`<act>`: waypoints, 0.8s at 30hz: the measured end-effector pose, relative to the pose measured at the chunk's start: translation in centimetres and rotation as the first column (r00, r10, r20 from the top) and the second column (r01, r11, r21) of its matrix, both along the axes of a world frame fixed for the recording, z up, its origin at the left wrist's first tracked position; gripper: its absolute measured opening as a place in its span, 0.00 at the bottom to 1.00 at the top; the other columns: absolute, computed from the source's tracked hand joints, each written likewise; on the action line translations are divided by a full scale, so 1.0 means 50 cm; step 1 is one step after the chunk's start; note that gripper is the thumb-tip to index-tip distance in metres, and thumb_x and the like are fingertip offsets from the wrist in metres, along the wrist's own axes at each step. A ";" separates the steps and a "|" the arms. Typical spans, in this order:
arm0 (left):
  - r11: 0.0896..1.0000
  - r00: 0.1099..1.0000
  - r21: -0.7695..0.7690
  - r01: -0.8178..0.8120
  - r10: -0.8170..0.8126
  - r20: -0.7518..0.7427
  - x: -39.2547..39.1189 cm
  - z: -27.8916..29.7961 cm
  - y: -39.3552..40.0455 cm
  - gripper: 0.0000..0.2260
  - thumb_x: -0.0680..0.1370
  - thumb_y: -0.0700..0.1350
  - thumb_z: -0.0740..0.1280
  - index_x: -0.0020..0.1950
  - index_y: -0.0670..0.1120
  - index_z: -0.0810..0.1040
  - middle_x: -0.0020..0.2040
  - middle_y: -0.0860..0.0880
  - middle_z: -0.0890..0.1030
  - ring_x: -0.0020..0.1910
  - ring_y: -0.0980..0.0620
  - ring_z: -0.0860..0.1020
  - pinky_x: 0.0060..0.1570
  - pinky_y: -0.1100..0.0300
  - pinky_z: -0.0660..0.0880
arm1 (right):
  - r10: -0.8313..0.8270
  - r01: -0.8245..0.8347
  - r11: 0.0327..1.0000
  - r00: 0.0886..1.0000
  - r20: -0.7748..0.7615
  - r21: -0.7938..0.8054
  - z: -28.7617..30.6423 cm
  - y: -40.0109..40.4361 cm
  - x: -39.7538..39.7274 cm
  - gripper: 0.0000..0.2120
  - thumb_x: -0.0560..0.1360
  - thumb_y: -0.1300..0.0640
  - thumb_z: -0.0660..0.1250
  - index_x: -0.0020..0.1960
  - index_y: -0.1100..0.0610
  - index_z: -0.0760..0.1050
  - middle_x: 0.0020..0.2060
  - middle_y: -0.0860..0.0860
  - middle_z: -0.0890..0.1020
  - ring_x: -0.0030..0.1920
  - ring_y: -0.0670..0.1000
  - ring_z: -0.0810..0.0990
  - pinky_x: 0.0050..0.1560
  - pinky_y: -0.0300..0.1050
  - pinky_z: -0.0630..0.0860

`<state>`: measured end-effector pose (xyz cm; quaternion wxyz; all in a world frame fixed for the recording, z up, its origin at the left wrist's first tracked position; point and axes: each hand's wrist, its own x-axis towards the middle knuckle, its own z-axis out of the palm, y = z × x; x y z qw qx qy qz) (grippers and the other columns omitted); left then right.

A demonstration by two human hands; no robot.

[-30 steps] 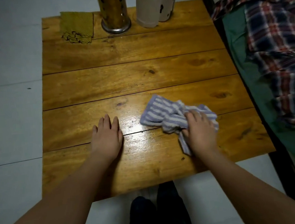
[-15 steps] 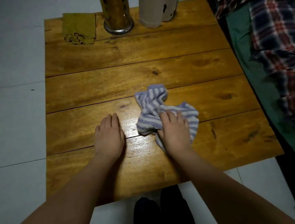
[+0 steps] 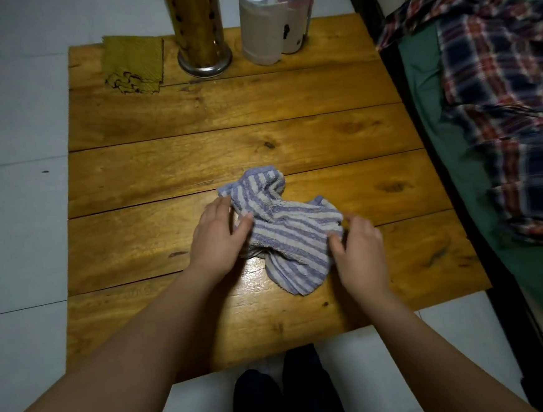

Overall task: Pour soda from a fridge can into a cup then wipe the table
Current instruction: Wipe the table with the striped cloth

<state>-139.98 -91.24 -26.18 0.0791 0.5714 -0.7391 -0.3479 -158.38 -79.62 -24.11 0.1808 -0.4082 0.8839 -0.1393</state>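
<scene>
A crumpled blue-and-white striped towel (image 3: 285,230) lies on the near half of the wooden plank table (image 3: 195,159). My left hand (image 3: 217,239) touches its left edge, thumb and fingers closed on a fold. My right hand (image 3: 359,251) pinches the towel's right edge. No soda can or cup can be made out for sure; tall containers stand at the back of the table.
At the far edge stand a brass perforated cylinder (image 3: 198,32), a white roll (image 3: 260,24) and a pale bottle (image 3: 295,15). A folded olive cloth (image 3: 134,65) lies at the back left. A bed with a plaid cloth (image 3: 502,96) borders the table's right side.
My left hand left the bare table and came right onto the towel. My right hand slid off the top of the towel to its right edge; the towel sits more spread.
</scene>
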 end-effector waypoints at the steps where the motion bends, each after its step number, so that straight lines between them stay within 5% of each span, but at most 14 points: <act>1: 1.000 1.000 0.021 0.019 -0.019 0.010 -0.006 -0.001 -0.002 0.28 0.78 0.59 0.57 0.74 0.46 0.59 0.72 0.44 0.65 0.71 0.46 0.62 0.69 0.48 0.61 | -0.036 0.036 0.998 0.999 0.005 0.055 -0.001 0.000 -0.005 0.19 0.78 0.49 0.59 0.62 0.61 0.68 0.57 0.58 0.75 0.59 0.57 0.71 0.56 0.50 0.69; 6: 0.999 0.996 -0.015 0.040 -0.039 0.081 -0.030 0.001 -0.003 0.23 0.78 0.52 0.61 0.70 0.44 0.65 0.68 0.44 0.70 0.68 0.46 0.64 0.67 0.51 0.62 | -0.173 0.130 0.970 0.962 0.210 0.206 -0.020 -0.015 -0.011 0.18 0.76 0.47 0.62 0.54 0.62 0.69 0.48 0.58 0.78 0.47 0.58 0.77 0.39 0.47 0.71; 11: 0.993 0.997 -0.116 -0.016 0.024 0.068 -0.051 0.007 -0.012 0.13 0.78 0.46 0.63 0.59 0.40 0.74 0.57 0.43 0.74 0.59 0.45 0.68 0.56 0.54 0.65 | -0.157 0.140 0.987 0.946 0.282 0.080 -0.019 -0.038 -0.009 0.13 0.76 0.56 0.63 0.58 0.60 0.68 0.51 0.57 0.78 0.49 0.58 0.77 0.39 0.43 0.66; 19: 0.996 0.996 0.003 -0.087 0.087 0.030 -0.086 -0.002 -0.055 0.14 0.79 0.45 0.61 0.62 0.39 0.71 0.72 0.40 0.64 0.71 0.42 0.61 0.68 0.51 0.59 | -0.114 0.126 0.991 0.964 0.239 -0.036 -0.032 -0.090 -0.054 0.13 0.76 0.57 0.62 0.61 0.55 0.68 0.53 0.56 0.79 0.51 0.57 0.77 0.44 0.48 0.73; 24: 0.990 0.990 -0.022 -0.140 0.140 0.021 -0.108 -0.004 -0.055 0.08 0.79 0.43 0.60 0.53 0.38 0.71 0.51 0.40 0.76 0.52 0.41 0.73 0.47 0.53 0.66 | -0.123 0.127 0.992 0.956 0.265 0.001 -0.040 -0.111 -0.069 0.14 0.78 0.56 0.60 0.62 0.55 0.66 0.50 0.56 0.79 0.45 0.57 0.78 0.38 0.47 0.72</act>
